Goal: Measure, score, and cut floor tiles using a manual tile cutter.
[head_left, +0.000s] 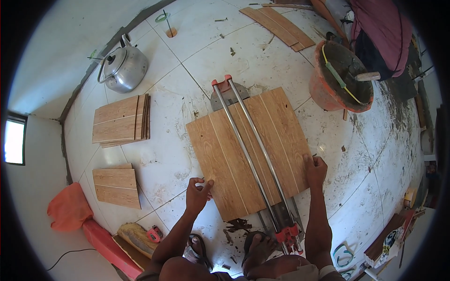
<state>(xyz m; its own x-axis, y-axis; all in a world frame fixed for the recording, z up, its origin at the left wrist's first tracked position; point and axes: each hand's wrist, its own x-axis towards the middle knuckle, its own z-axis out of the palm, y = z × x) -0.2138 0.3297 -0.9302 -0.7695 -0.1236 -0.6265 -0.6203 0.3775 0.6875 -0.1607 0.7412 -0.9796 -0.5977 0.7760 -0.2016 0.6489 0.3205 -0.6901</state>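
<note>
A wood-patterned floor tile [215, 154] lies in the manual tile cutter, under its two steel rails [251, 136]. The cutter's far end carries a red bracket [225, 79], and a red carriage [287, 232] sits at the end near my feet. My left hand [198, 195] pinches the tile's left edge, thumb on top. At the opposite edge my right hand [315, 172] closes on the tile, its fingers curled and partly hidden. The tile sits askew in the room, turned along with the cutter.
Stacked tiles [117, 119] and a smaller tile pile [116, 187] lie left. A metal kettle [125, 70] stands behind them. An orange bucket [323, 89] with a trowel [367, 76] is at right, beside another person [382, 33]. A tape measure [154, 234] lies near my left foot.
</note>
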